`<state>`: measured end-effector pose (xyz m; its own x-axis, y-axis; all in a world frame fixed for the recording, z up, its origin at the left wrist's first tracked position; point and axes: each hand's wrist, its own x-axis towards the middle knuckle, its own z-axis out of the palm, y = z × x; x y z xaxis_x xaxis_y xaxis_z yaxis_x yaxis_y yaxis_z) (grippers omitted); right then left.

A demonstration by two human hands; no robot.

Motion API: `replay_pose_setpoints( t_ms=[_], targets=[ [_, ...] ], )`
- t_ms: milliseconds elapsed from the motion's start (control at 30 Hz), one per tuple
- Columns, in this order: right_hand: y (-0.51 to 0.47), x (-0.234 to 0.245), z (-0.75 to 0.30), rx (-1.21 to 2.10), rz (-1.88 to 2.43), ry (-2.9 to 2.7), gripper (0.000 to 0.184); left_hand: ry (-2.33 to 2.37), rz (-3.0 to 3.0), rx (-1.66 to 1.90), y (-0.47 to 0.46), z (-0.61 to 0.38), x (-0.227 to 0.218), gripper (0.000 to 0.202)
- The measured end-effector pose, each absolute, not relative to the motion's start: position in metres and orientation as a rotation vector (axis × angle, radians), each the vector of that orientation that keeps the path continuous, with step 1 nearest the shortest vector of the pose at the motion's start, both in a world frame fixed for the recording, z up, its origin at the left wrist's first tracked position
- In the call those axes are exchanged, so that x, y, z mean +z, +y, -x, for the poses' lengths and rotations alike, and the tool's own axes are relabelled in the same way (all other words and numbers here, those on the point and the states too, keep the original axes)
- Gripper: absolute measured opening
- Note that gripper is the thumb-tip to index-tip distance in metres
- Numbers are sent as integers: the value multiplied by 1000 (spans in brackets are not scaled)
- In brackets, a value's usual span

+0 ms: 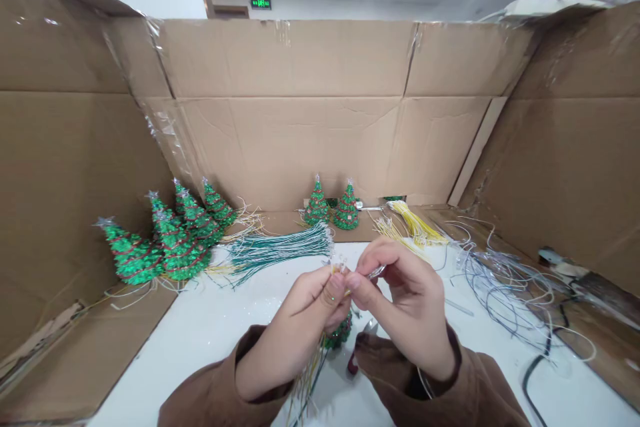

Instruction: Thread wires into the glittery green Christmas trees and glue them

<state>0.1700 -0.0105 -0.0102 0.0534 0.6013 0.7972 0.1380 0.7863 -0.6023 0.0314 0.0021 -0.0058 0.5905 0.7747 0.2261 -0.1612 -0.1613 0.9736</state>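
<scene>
Your white desk (210, 327) carried glittery green trees (170, 243), a bundle of green wires (280, 248), yellow wires (415, 223) and loose grey wires (500, 287).

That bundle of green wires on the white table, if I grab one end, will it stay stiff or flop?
The bundle of green wires would probably droop, since its strands are thin and long. They fan out at the left end, so some may slip free. It looks light and should slide easily on the smooth table.
</scene>
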Motion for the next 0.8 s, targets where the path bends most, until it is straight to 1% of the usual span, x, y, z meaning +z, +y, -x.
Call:
replay_pose_setpoints(
  t_ms=[100, 233, 400, 633, 700, 800],
  targets=[
    [-9, -11, -170, 387, 608, -1534, 12, 543, -1523, 896, 3, -32, -7, 41],
    [-8, -12, -167, 409, 504, -1472, 17, 525, -1534, 902, 5, -32, -7, 41],
    [-10, -11, -166, 411, 544, -1429, 19, 550, -1549, 889, 3, -33, -6, 41],
    [-10, -10, -164, 410, 477, -1381, 24, 539, -1557, 878, 3, -33, -8, 42],
    [-10, -10, -165, 438, 499, -1375, 21, 551, -1566, 876, 3, -33, -9, 42],
    [-11, -10, -167, 421, 616, -1486, 26, 555, -1594, 873, 3, -33, -9, 42]
  ],
)
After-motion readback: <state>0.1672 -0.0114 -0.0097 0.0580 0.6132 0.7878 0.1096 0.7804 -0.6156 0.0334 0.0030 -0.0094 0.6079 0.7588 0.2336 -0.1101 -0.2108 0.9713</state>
